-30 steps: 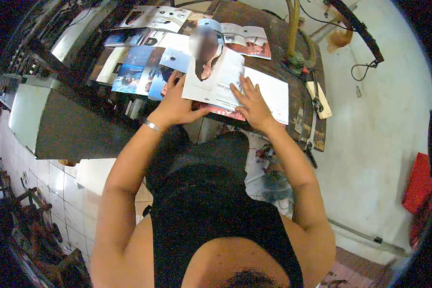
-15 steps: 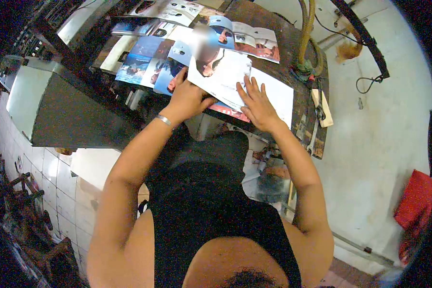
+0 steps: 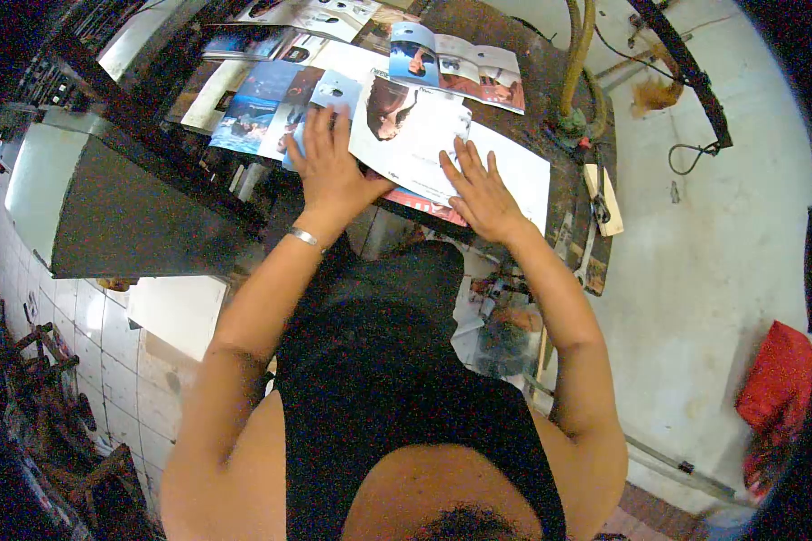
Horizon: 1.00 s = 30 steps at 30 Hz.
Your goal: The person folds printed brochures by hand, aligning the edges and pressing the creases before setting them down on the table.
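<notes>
My left hand (image 3: 329, 171) rests with its fingers spread on the left part of the printed sheets, near a blue printed page (image 3: 336, 88). My right hand (image 3: 483, 191) lies with fingers apart on a large white sheet (image 3: 520, 171), close to its front edge. Between the hands is a white page with a dark-haired portrait (image 3: 391, 110). A red printed sheet (image 3: 431, 206) sticks out from under it at the table edge. More blue printed pages (image 3: 248, 113) lie left of my left hand.
Folded brochures (image 3: 480, 72) lie at the back of the dark table (image 3: 478, 22). Tools, one a wrench (image 3: 589, 257), and a pale wooden block (image 3: 612, 207) are at its right edge. A dark-sided metal box (image 3: 135, 212) stands left. A red cloth (image 3: 776, 379) is far right.
My left hand has come off the edge of the pages and moved up and slightly left, its fingers now spread flat. My right hand has stayed nearly in place.
</notes>
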Tool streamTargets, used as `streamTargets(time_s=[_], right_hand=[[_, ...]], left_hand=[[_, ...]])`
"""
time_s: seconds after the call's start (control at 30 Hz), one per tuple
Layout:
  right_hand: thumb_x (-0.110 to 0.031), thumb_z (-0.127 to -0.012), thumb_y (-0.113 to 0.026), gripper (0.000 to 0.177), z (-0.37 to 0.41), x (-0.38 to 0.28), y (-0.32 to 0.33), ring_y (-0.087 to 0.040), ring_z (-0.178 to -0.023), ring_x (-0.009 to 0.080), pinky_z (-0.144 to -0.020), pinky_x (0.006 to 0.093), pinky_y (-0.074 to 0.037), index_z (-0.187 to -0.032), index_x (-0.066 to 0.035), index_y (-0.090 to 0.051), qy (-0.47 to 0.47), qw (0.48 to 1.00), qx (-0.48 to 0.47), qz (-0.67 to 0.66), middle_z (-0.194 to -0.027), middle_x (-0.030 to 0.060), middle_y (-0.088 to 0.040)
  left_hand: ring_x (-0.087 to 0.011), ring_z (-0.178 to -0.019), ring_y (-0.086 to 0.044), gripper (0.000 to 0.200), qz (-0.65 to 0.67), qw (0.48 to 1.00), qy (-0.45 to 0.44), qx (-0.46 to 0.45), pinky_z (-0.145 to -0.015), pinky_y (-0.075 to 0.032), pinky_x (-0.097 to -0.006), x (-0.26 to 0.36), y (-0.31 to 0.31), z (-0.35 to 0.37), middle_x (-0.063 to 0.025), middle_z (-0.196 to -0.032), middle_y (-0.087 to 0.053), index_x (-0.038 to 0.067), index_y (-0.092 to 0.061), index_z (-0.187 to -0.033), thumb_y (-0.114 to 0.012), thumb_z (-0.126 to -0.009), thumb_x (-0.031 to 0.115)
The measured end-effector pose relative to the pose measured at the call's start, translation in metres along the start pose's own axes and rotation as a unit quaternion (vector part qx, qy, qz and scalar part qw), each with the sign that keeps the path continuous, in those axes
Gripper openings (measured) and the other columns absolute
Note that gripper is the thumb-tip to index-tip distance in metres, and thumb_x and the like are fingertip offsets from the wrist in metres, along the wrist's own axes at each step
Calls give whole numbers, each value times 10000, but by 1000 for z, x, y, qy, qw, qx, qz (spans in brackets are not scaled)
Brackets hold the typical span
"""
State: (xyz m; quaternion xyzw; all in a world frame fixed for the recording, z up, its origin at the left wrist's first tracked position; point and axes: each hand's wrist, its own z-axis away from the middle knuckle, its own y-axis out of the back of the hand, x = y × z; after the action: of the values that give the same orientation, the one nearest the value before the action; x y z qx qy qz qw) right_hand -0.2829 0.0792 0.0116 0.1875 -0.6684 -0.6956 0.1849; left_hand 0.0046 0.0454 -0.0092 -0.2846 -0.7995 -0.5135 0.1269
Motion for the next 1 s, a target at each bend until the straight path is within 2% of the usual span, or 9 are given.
streamTargets(time_s=[0.07, 0.17, 0.27, 0.3, 0.4, 0.43, 0.73, 0.83, 1.0], right_hand=[[-275, -1009, -648, 844, -1, 0, -1, -130, -1629, 436, -1277, 678, -153, -1708, -160, -190, -3, 1000, -6, 2, -1775, 210, -94], [-281, -1006, -650, 849, -1, 1, -2, -130, -1629, 438, -1274, 681, -156, -1708, -162, -188, -3, 1000, -11, 12, -1774, 211, -99], [-293, -1003, -656, 859, -2, 1, -2, -127, -1630, 436, -1272, 684, -158, -1709, -168, -184, 1, 1000, -14, 22, -1774, 209, -105], [-298, -1001, -658, 863, -2, 1, 0, -126, -1630, 435, -1272, 685, -158, -1710, -171, -182, 1, 1000, -15, 26, -1774, 208, -107], [-311, -1001, -660, 859, -2, -4, 7, -127, -1632, 428, -1276, 682, -148, -1707, -170, -193, 0, 999, -24, 48, -1776, 196, -112], [-314, -1000, -662, 859, -1, -4, 6, -129, -1632, 426, -1277, 681, -145, -1707, -174, -195, 1, 999, -17, 48, -1777, 192, -112], [-306, -1005, -658, 825, -6, -3, 6, -142, -1631, 420, -1277, 683, -151, -1705, -266, -222, 23, 998, -30, 56, -1781, 183, -99], [-297, -1011, -653, 807, -7, -4, 9, -152, -1629, 424, -1272, 688, -175, -1700, -313, -234, 31, 996, -46, 65, -1780, 185, -100], [-300, -1015, -651, 814, -8, -3, 11, -153, -1625, 440, -1269, 691, -185, -1702, -326, -216, 36, 995, -59, 69, -1781, 184, -89]], left_hand=[[-392, -1627, -139, 1113, 66, 989, -5, 134, -1220, 12, -777, -8, -15, 5, -242, -1728, -231, 267, -447, -1608, -904, -655, 613], [-344, -1641, -136, 818, 17, 987, -133, 88, -1223, 46, -768, -3, -9, 6, -109, -1703, -349, 351, -569, -1492, -877, -745, 475], [-288, -1614, -256, 468, -50, 946, -319, -2, -1227, 43, -777, -13, -10, -10, 3, -1609, -506, 363, -701, -1314, -777, -853, 375], [-244, -1576, -362, 329, -35, 935, -348, -68, -1248, 2, -762, -13, -5, -16, 101, -1489, -631, 363, -760, -1222, -714, -900, 310], [-223, -1537, -428, 228, -72, 898, -412, -137, -1276, -50, -731, -20, -1, -28, 96, -1371, -704, 330, -787, -1092, -688, -896, 267], [-222, -1521, -451, 180, -29, 905, -407, -119, -1296, -67, -701, -21, -2, -30, 100, -1288, -736, 311, -794, -1013, -681, -880, 265], [-215, -1510, -457, 221, -74, 894, -411, -165, -1296, -57, -701, -21, -5, -32, 122, -1271, -739, 319, -797, -1062, -644, -910, 271], [-197, -1450, -515, 186, -45, 899, -412, -144, -1309, -129, -660, -20, -5, -31, 110, -1193, -756, 284, -805, -988, -635, -916, 259], [-198, -1450, -515, 195, -47, 895, -423, -133, -1308, -136, -655, -25, -4, -29, 120, -1203, -754, 281, -802, -1014, -632, -923, 251]])
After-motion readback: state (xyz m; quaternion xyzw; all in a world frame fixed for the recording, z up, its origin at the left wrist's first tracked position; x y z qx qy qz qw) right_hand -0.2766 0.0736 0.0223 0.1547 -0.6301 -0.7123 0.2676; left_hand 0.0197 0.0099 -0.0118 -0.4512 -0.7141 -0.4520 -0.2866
